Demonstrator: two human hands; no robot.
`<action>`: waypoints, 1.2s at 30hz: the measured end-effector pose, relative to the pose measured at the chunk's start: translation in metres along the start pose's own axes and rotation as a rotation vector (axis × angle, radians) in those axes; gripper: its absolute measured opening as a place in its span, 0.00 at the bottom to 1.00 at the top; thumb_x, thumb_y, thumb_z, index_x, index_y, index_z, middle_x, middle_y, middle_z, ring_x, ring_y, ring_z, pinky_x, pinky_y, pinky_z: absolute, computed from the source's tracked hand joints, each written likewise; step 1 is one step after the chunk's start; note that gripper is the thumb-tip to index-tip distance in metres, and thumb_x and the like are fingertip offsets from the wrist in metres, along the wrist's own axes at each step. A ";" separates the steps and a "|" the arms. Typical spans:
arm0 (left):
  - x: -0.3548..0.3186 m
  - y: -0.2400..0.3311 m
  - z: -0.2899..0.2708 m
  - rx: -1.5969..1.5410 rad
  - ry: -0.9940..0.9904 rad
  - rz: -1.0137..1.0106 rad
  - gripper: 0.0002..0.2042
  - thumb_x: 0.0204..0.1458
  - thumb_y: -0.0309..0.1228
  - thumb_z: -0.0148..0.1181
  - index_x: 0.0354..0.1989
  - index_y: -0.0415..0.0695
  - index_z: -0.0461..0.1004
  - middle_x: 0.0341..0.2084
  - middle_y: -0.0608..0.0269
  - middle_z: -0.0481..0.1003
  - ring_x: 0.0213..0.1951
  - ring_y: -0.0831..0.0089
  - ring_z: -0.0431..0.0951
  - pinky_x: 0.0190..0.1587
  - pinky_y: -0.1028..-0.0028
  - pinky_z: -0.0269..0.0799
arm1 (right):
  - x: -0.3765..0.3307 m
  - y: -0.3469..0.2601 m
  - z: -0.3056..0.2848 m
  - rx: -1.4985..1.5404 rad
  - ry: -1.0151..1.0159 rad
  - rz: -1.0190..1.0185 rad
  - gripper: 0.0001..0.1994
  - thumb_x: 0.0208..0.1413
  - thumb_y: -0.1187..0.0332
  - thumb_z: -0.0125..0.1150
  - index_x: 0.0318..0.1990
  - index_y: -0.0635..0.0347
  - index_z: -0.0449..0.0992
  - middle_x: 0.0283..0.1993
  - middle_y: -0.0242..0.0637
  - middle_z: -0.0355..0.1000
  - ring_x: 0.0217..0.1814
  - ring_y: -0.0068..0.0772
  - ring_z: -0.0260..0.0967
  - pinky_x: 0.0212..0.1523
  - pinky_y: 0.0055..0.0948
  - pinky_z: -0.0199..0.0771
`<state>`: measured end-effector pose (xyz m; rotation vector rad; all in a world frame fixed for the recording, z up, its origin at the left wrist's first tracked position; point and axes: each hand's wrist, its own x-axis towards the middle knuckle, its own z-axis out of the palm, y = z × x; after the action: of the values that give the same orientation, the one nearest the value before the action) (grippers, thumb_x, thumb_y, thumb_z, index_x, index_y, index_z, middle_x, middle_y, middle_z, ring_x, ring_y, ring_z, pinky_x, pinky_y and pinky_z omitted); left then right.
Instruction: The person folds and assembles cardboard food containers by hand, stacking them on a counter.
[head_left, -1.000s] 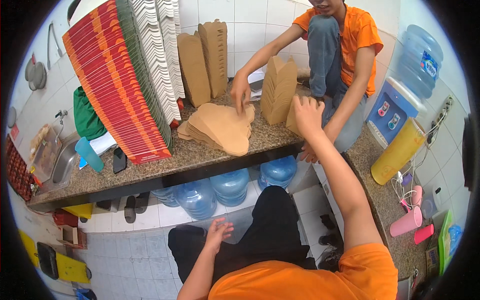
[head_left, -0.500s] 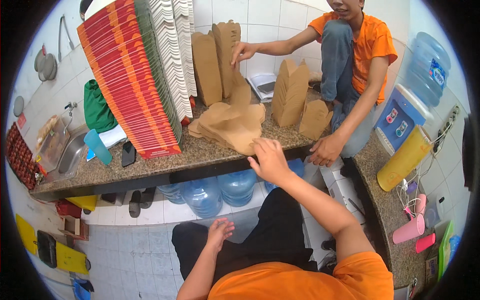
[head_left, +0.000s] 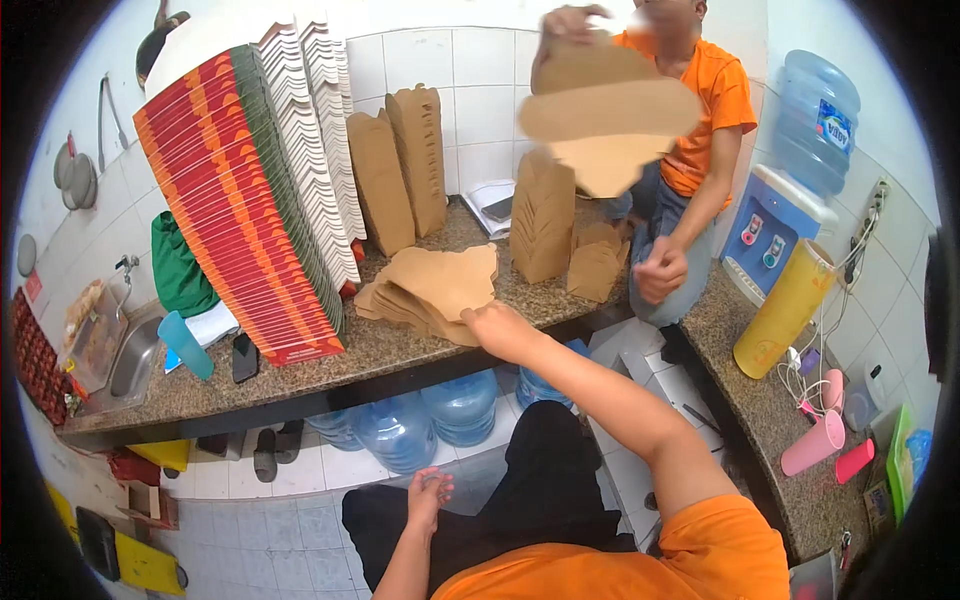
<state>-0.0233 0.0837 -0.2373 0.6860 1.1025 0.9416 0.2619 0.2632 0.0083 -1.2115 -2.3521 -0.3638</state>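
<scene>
My right hand (head_left: 503,332) reaches to the counter and pinches the near corner of the top flat brown cardboard box blank (head_left: 440,275). Under it lie more loose blanks (head_left: 400,310), fanned out. My left hand (head_left: 428,497) hovers over my lap, fingers loosely curled and apart, holding nothing. Across the counter a person in an orange shirt lifts another brown blank (head_left: 610,115), blurred by motion. That person's other hand (head_left: 660,270) hangs loosely curled near their knee. Stacks of folded brown cartons (head_left: 543,220) stand behind the loose blanks.
A tall leaning stack of red and orange cartons (head_left: 235,210) rises on the left. A dark phone (head_left: 245,357) and teal cup (head_left: 186,347) stand near the sink (head_left: 137,360). Blue water bottles (head_left: 395,435) sit below the counter. Right: yellow roll (head_left: 785,308), pink cups (head_left: 812,443).
The other person has raised a brown blank from the pile up to the right. My right hand has gone from resting on the pile's edge to pinching the top blank's corner.
</scene>
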 end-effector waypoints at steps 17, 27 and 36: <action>-0.203 0.226 0.113 1.039 0.384 1.307 0.37 0.45 0.25 0.74 0.67 0.41 0.65 0.61 0.46 0.73 0.73 0.52 0.61 0.75 0.47 0.45 | -0.043 -0.150 -0.227 -0.044 -0.186 -0.529 0.08 0.51 0.68 0.62 0.40 0.53 0.81 0.31 0.34 0.73 0.37 0.37 0.76 0.48 0.37 0.68; -0.203 0.183 0.072 0.497 -0.090 0.756 0.21 0.56 0.22 0.70 0.58 0.37 0.72 0.47 0.56 0.79 0.47 0.72 0.80 0.51 0.70 0.76 | -0.092 -0.178 -0.169 0.295 0.383 -0.111 0.22 0.59 0.61 0.67 0.60 0.50 0.76 0.57 0.35 0.74 0.63 0.41 0.71 0.66 0.53 0.59; -0.170 0.147 0.052 0.599 -0.211 0.954 0.31 0.58 0.18 0.62 0.67 0.43 0.54 0.44 0.50 0.79 0.46 0.68 0.82 0.46 0.70 0.77 | -0.132 -0.212 -0.083 0.805 0.321 0.062 0.19 0.61 0.60 0.70 0.56 0.59 0.79 0.52 0.39 0.80 0.58 0.39 0.76 0.64 0.42 0.64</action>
<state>-0.0423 -0.0017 -0.0236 1.8605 0.8436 1.2856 0.1788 0.0134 0.0069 -0.7532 -1.8670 0.3655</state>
